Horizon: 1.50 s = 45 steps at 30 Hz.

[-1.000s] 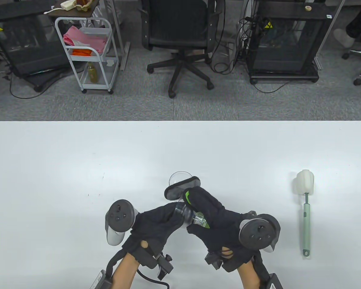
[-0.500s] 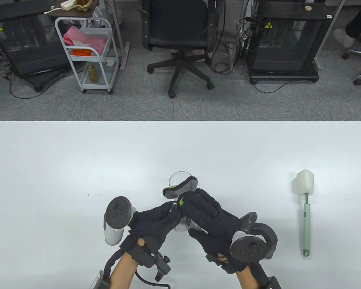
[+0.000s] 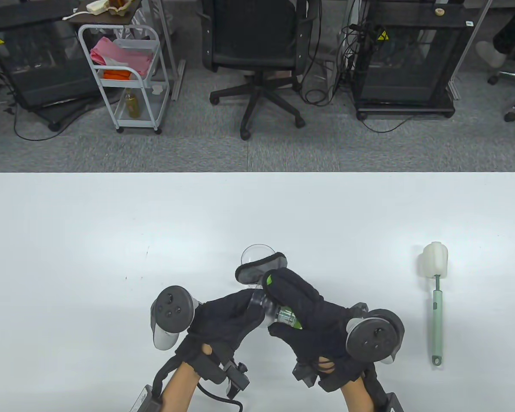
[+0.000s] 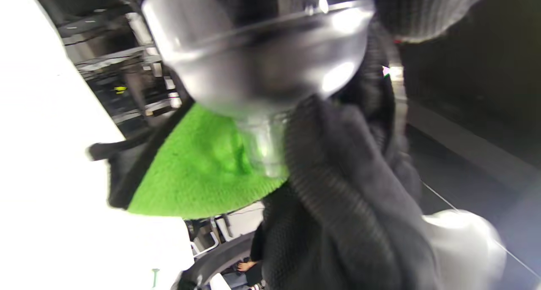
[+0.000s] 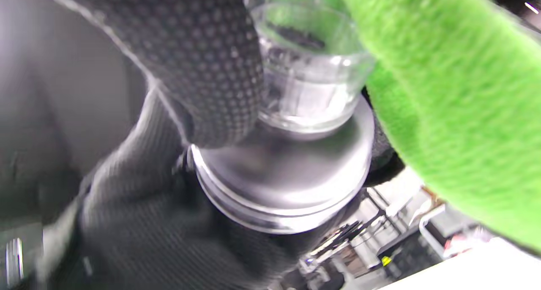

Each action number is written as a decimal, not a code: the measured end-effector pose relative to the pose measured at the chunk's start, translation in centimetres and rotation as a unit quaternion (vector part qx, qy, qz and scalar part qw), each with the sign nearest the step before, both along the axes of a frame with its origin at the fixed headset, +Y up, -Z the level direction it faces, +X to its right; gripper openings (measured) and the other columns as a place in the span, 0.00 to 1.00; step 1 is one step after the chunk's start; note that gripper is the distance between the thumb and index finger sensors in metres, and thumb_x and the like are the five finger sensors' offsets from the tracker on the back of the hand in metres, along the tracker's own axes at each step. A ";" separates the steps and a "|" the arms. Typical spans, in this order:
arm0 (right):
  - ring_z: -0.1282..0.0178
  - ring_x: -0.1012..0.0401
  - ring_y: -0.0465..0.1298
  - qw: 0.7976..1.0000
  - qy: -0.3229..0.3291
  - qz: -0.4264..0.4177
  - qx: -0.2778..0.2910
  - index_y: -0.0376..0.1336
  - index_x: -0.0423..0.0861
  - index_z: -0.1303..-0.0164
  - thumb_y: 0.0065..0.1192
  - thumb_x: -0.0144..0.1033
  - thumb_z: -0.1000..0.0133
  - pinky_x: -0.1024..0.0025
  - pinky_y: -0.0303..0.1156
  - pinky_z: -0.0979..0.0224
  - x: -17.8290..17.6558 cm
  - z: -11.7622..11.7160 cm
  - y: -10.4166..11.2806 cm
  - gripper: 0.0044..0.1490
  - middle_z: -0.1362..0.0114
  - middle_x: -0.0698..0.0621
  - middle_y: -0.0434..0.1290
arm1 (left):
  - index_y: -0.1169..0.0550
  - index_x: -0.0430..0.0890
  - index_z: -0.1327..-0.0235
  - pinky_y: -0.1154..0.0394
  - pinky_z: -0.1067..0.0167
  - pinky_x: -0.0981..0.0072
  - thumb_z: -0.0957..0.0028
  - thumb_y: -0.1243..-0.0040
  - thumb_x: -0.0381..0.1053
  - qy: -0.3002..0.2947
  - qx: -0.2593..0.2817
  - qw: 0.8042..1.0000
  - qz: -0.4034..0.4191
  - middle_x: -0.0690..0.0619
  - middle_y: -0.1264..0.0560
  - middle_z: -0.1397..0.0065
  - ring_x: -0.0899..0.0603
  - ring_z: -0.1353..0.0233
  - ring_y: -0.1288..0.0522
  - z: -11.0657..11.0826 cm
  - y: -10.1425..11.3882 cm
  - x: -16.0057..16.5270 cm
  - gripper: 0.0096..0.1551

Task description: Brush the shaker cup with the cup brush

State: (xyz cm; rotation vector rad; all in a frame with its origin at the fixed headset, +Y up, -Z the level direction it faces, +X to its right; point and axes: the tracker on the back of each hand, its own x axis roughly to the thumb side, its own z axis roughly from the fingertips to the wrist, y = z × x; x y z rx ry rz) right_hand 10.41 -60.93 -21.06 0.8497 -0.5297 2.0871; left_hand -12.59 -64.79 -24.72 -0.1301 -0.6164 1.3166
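Shaker cup (image 3: 268,307) held off the tabletop between both hands, near the front edge around the middle; metal body with a clear cap end (image 5: 306,83), lying roughly on its side. Contents cannot be told; the clear cap looks see-through with nothing sure inside. Left hand (image 3: 221,319) wraps the metal body, fingers closed around it. Right hand (image 3: 309,313) grips the clear cap end, fingers curled over it, green glove patch (image 5: 448,112) right against the cap. In the left wrist view the cup's metal shoulder (image 4: 262,66) narrows into the neck, with green patch and black glove on either side. A round clear piece (image 3: 254,254) rests on the tabletop just beyond the hands, partly hidden by a gloved finger.

Cup brush (image 3: 434,292) lies flat near the right edge of the tabletop, well apart from the hands, white sponge head toward the far edge, green handle toward the front. Nobody touches it.

White table (image 3: 111,240). Behind it grey floor, black office chair (image 3: 257,47), white trolley (image 3: 122,77) with pink cloth and a bottle, black cabinets with cables on both sides.
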 end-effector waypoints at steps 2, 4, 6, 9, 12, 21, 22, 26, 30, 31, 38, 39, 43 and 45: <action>0.33 0.33 0.74 0.999 -0.018 0.025 0.021 0.64 0.51 0.32 0.88 0.32 0.66 0.48 0.80 0.37 -0.3 0.2 0.1 0.50 0.21 0.47 0.66 | 0.19 0.53 0.40 0.36 0.29 0.42 0.49 0.44 0.64 -0.010 -0.022 1.000 0.015 0.55 0.13 0.39 0.43 0.35 0.15 0.0 -0.2 -0.2 0.28; 0.33 0.33 0.74 1.000 -0.007 -0.002 -0.022 0.64 0.50 0.31 0.87 0.33 0.64 0.48 0.80 0.37 -0.2 -0.3 -0.4 0.49 0.21 0.46 0.65 | 0.18 0.51 0.41 0.35 0.30 0.42 0.49 0.43 0.62 0.002 -0.007 1.000 0.006 0.55 0.12 0.40 0.43 0.37 0.14 0.0 -0.1 -0.4 0.28; 0.35 0.31 0.75 0.997 -0.001 -0.051 -0.065 0.63 0.48 0.30 0.86 0.35 0.62 0.48 0.81 0.38 0.3 -0.9 -1.0 0.49 0.21 0.43 0.65 | 0.17 0.53 0.41 0.35 0.29 0.42 0.51 0.42 0.62 0.005 0.015 1.000 -0.006 0.56 0.13 0.39 0.43 0.36 0.14 0.0 0.0 -0.4 0.27; 0.38 0.31 0.77 0.987 0.008 -0.112 -0.115 0.63 0.47 0.30 0.85 0.38 0.61 0.50 0.83 0.40 1.2 -1.5 -1.6 0.48 0.21 0.41 0.65 | 0.18 0.56 0.41 0.37 0.28 0.43 0.52 0.42 0.61 -0.001 0.022 1.000 0.000 0.57 0.14 0.37 0.43 0.33 0.15 0.0 0.1 -0.2 0.27; 0.41 0.33 0.80 0.982 -0.013 -0.127 -0.136 0.63 0.47 0.30 0.85 0.43 0.61 0.54 0.85 0.42 1.8 -1.7 -1.9 0.49 0.22 0.40 0.66 | 0.17 0.59 0.42 0.38 0.30 0.35 0.53 0.41 0.61 0.006 0.013 1.000 0.004 0.55 0.19 0.34 0.42 0.32 0.19 -0.1 0.1 -0.4 0.26; 0.50 0.43 0.85 0.966 -0.014 -0.194 -0.169 0.67 0.47 0.35 0.79 0.38 0.58 0.65 0.88 0.49 3.5 -2.3 -2.1 0.39 0.29 0.39 0.72 | 0.20 0.56 0.38 0.30 0.34 0.35 0.53 0.40 0.60 0.053 0.014 0.998 0.029 0.58 0.15 0.45 0.48 0.40 0.15 -0.4 0.3 -2.3 0.28; 0.50 0.43 0.85 0.965 -0.021 -0.199 -0.167 0.68 0.47 0.36 0.79 0.35 0.57 0.65 0.88 0.49 3.8 -2.3 -2.0 0.36 0.30 0.40 0.73 | 0.21 0.54 0.37 0.29 0.34 0.36 0.53 0.40 0.59 0.059 0.015 0.997 0.037 0.59 0.15 0.46 0.48 0.41 0.14 -0.4 0.4 -2.6 0.30; 0.49 0.41 0.85 0.978 -0.143 -0.126 -0.089 0.70 0.48 0.38 0.77 0.30 0.56 0.62 0.88 0.49 6.3 -2.0 -0.6 0.33 0.30 0.40 0.74 | 0.23 0.48 0.34 0.25 0.36 0.41 0.52 0.38 0.57 0.098 -0.002 0.993 0.064 0.60 0.14 0.47 0.49 0.45 0.12 -0.5 0.4 -4.1 0.32; 0.43 0.41 0.82 0.941 -0.328 0.081 0.003 0.68 0.48 0.37 0.75 0.30 0.55 0.59 0.85 0.42 8.3 -2.8 -0.5 0.33 0.28 0.41 0.71 | 0.24 0.46 0.33 0.24 0.37 0.43 0.51 0.37 0.55 0.117 -0.027 0.989 0.081 0.59 0.13 0.45 0.49 0.44 0.11 -0.8 -0.1 -5.0 0.33; 0.40 0.40 0.81 0.926 -0.355 0.127 0.005 0.67 0.48 0.36 0.75 0.30 0.55 0.58 0.84 0.40 8.8 -3.6 -1.2 0.34 0.27 0.41 0.70 | 0.24 0.46 0.32 0.24 0.37 0.43 0.51 0.37 0.55 0.118 -0.035 0.989 0.083 0.59 0.14 0.44 0.48 0.44 0.11 -0.9 -0.3 -5.2 0.33; 0.33 0.35 0.71 0.896 -0.342 0.254 -0.127 0.63 0.45 0.31 0.71 0.30 0.54 0.50 0.75 0.33 10.8 -9.5 -9.7 0.37 0.23 0.39 0.62 | 0.25 0.44 0.32 0.24 0.37 0.44 0.50 0.38 0.53 0.123 -0.057 0.987 0.085 0.58 0.14 0.42 0.48 0.43 0.11 -1.4 -1.5 -5.4 0.32; 0.31 0.35 0.70 0.886 -0.333 0.283 -0.153 0.62 0.45 0.31 0.70 0.32 0.54 0.50 0.74 0.32 10.8 -9.9 -10.8 0.38 0.22 0.40 0.61 | 0.25 0.44 0.31 0.24 0.37 0.44 0.50 0.38 0.53 0.122 -0.059 0.987 0.084 0.58 0.14 0.42 0.48 0.43 0.11 -1.5 -1.5 -5.4 0.32; 0.26 0.32 0.60 0.833 -0.284 0.368 -0.300 0.54 0.49 0.25 0.66 0.48 0.53 0.42 0.66 0.28 11.2 -10.8 -15.0 0.45 0.17 0.40 0.51 | 0.26 0.44 0.31 0.24 0.37 0.44 0.49 0.38 0.53 0.125 -0.069 0.986 0.084 0.58 0.14 0.42 0.48 0.42 0.11 -1.7 -2.0 -5.4 0.32; 0.24 0.31 0.53 0.824 -0.273 0.359 -0.344 0.49 0.53 0.22 0.63 0.54 0.51 0.37 0.59 0.26 11.6 -10.7 -15.0 0.49 0.16 0.39 0.43 | 0.26 0.43 0.31 0.24 0.38 0.44 0.49 0.38 0.53 0.128 -0.074 0.985 0.083 0.57 0.14 0.42 0.47 0.42 0.11 -1.7 -2.1 -5.4 0.32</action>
